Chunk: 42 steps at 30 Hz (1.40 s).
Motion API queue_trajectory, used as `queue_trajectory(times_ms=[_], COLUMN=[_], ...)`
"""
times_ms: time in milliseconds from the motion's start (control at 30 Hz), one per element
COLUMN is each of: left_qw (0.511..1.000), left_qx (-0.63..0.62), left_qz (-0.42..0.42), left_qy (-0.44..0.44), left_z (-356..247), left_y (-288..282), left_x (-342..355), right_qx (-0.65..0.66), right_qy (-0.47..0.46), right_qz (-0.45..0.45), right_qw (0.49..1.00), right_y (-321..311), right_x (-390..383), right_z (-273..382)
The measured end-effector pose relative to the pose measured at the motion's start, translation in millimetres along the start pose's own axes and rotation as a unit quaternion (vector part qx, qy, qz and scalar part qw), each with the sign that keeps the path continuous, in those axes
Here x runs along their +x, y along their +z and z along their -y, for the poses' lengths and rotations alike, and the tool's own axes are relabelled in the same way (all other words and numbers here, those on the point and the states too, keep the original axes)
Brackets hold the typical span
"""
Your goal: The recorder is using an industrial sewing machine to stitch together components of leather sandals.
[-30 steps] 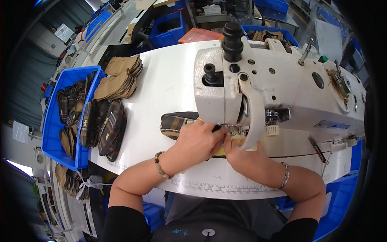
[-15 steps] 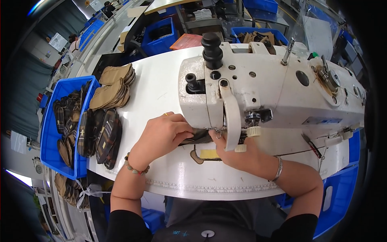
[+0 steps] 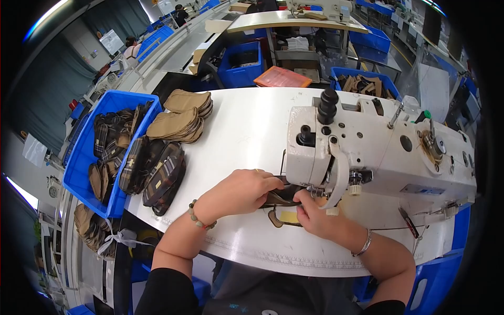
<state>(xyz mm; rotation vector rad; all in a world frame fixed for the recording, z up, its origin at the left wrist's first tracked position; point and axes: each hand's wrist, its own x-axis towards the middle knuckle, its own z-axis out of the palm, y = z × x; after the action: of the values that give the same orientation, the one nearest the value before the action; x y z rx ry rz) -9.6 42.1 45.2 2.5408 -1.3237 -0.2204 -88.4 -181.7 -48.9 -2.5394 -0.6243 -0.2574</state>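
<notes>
A white sewing machine [image 3: 380, 152] stands on the right of the white worktable [image 3: 231, 131]. My left hand [image 3: 244, 191], fingers curled, grips a dark fabric piece [image 3: 281, 194] just left of the needle area. My right hand [image 3: 315, 212], thumb and index bent, holds the same piece at its right side, beside the presser foot. Below the fabric lie a yellow strip [image 3: 289, 217] and a small tan-and-dark curved piece [image 3: 274, 220]. Small thread snips [image 3: 409, 220] rest right of my right hand.
At the left, a blue bin [image 3: 76, 173] holds plaid pieces, with tan stacks [image 3: 170, 126] and plaid pouches [image 3: 165, 178] beside it. Behind are a blue bin of tan pieces [image 3: 362, 84], an orange tray [image 3: 282, 77] and other benches. A co-worker [image 3: 131, 50] is at upper left.
My hands have drawn slightly apart and shifted on the fabric, uncovering its dark folded part and the small curved piece below. The view has tilted, showing more of the room behind.
</notes>
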Motion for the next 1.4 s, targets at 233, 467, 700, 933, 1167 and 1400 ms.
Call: queue_trajectory(times_ms=[233,467,700,933,1167,1400], left_qw=[0.985,0.963,0.965,0.985,0.985,0.947], left_qx=[-0.046,-0.202,-0.116,0.017,0.052,-0.234], left_qz=[-0.156,-0.170,-0.232,-0.118,-0.158,-0.136], left_qy=[0.055,-0.056,0.039,0.121,0.050,-0.173], left_z=[3.5,-1.3,3.3,-16.4,4.8,85.2], left_y=[4.7,-0.7,14.1,13.5,30.2,71.6], left_x=[2.2,5.9,3.2,6.1,1.9,33.9], right_qx=[0.014,-0.107,-0.056,-0.144,-0.118,-0.112], right_qy=[0.014,-0.166,-0.217,-0.271,-0.257,-0.258], right_qz=[0.025,-0.004,0.026,-0.067,-0.225,-0.222], right_qw=[0.999,0.980,0.974,0.949,0.932,0.934], right_y=[-10.9,-8.5,-5.5,-12.3,-10.2,-4.9], right_x=[5.5,2.9,3.5,-2.3,10.0,8.2], right_z=[6.1,8.5,12.4,16.0,15.5,7.2])
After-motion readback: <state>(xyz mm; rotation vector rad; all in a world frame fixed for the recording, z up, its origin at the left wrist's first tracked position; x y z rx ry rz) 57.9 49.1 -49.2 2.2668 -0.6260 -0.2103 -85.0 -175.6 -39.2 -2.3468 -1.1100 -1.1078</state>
